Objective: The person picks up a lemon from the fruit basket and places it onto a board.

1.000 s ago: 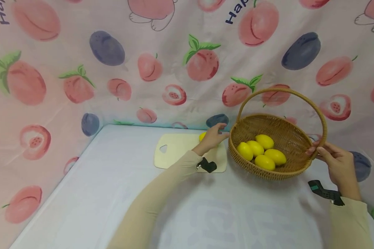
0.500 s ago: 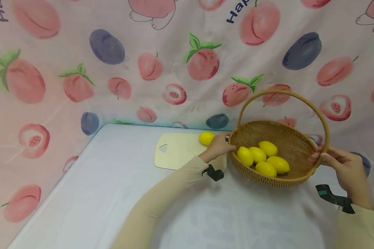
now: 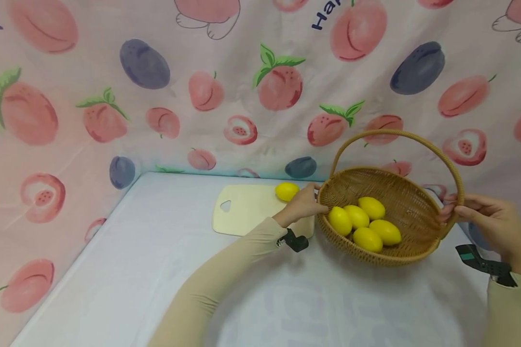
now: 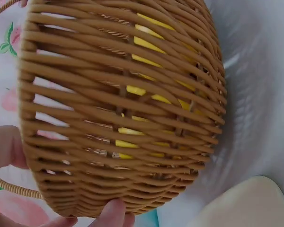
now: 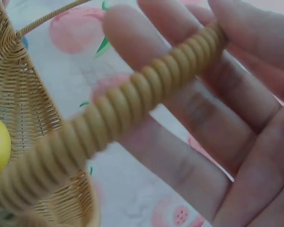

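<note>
A wicker basket (image 3: 410,226) with a tall arched handle (image 3: 449,166) is tilted toward me at the right, its opening facing the camera. Several yellow lemons (image 3: 386,232) lie together in its lower left part. My left hand (image 3: 301,206) grips the basket's left rim, its thumb (image 4: 112,215) against the weave in the left wrist view. At the other side, my right hand (image 3: 499,221) pinches the lower end of the handle; the right wrist view has the fingers (image 5: 194,101) behind the ribbed handle. A single lemon (image 3: 287,191) lies on the cutting board beyond my left hand.
The cream cutting board (image 3: 247,209), with a cut-out grip hole, lies on the white table (image 3: 156,260) left of the basket, partly covered by my left hand. A fruit-printed cloth (image 3: 226,58) hangs along the back and left side.
My left hand has come from hovering over the board to gripping the basket's left rim. The basket has shifted slightly toward me, and my right hand has moved right at the handle.
</note>
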Action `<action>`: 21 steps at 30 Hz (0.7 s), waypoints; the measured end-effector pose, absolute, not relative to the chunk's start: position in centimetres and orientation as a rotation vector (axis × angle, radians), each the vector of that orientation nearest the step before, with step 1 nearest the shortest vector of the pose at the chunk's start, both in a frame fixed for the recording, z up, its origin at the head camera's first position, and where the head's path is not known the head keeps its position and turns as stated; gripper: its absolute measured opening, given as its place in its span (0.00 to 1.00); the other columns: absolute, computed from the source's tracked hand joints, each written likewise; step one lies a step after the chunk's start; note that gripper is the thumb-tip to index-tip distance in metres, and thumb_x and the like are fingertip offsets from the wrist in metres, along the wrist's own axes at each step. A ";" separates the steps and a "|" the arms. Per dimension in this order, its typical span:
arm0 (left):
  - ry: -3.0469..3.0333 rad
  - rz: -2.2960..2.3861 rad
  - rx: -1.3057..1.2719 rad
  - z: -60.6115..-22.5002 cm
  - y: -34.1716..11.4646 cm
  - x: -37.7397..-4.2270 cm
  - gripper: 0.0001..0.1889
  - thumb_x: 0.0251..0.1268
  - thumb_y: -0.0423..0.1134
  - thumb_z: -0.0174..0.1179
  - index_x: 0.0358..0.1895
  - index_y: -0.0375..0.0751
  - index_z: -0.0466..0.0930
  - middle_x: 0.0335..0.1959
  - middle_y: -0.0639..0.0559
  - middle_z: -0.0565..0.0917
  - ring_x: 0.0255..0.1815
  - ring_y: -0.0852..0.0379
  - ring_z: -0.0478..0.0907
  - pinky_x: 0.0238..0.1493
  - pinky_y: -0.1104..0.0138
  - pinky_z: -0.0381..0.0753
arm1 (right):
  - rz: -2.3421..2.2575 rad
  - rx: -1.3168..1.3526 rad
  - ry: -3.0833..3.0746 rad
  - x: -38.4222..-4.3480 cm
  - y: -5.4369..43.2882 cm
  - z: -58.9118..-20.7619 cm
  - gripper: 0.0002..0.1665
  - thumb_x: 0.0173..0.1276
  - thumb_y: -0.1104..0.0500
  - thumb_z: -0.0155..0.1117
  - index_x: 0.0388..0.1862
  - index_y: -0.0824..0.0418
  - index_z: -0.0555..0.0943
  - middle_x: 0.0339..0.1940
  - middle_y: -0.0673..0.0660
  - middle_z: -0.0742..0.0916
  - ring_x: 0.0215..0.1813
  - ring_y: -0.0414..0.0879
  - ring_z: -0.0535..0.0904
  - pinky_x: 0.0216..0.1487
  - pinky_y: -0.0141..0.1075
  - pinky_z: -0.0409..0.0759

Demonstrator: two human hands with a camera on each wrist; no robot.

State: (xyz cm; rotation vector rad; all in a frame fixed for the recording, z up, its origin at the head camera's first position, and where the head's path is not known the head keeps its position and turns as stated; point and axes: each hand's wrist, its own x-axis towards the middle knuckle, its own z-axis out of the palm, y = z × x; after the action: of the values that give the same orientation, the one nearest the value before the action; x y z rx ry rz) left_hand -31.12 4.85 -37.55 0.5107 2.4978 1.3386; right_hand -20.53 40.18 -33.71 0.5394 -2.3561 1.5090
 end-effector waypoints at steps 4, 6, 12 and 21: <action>2.490 1.301 0.508 -37.4 4.7 -31.1 0.30 0.57 0.42 0.65 0.61 0.41 0.64 0.54 0.44 0.77 0.48 0.52 0.77 0.40 0.68 0.80 | 1.548 0.518 -2.320 -20.8 40.4 -33.8 0.14 0.69 0.74 0.48 0.48 0.70 0.77 0.34 0.43 0.89 0.35 0.32 0.84 0.36 0.20 0.80; 2.489 1.288 0.515 -37.4 4.4 -31.3 0.29 0.58 0.45 0.64 0.61 0.42 0.64 0.54 0.44 0.77 0.50 0.51 0.77 0.42 0.67 0.80 | 1.553 0.505 -2.305 -20.8 40.5 -33.9 0.14 0.69 0.74 0.48 0.49 0.70 0.77 0.34 0.43 0.89 0.34 0.33 0.85 0.36 0.20 0.80; 2.364 1.360 0.543 -37.7 3.5 -32.3 0.27 0.61 0.46 0.62 0.61 0.41 0.67 0.53 0.41 0.78 0.51 0.45 0.78 0.44 0.67 0.81 | 1.438 0.394 -2.434 -20.6 40.9 -34.3 0.15 0.72 0.69 0.47 0.48 0.61 0.80 0.34 0.39 0.88 0.35 0.30 0.84 0.36 0.18 0.79; 2.299 1.609 0.510 -38.6 1.1 -34.7 0.16 0.72 0.41 0.49 0.55 0.36 0.74 0.52 0.37 0.79 0.53 0.38 0.77 0.55 0.57 0.79 | 1.337 0.539 -2.586 -20.5 41.6 -35.1 0.21 0.76 0.67 0.37 0.42 0.78 0.78 0.35 0.43 0.89 0.38 0.31 0.84 0.37 0.21 0.80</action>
State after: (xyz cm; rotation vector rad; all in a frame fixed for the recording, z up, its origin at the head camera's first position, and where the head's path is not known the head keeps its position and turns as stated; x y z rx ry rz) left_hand -34.68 1.06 -38.64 0.5104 2.2993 1.6095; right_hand -20.47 41.55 -35.06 0.5386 -2.5856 1.3370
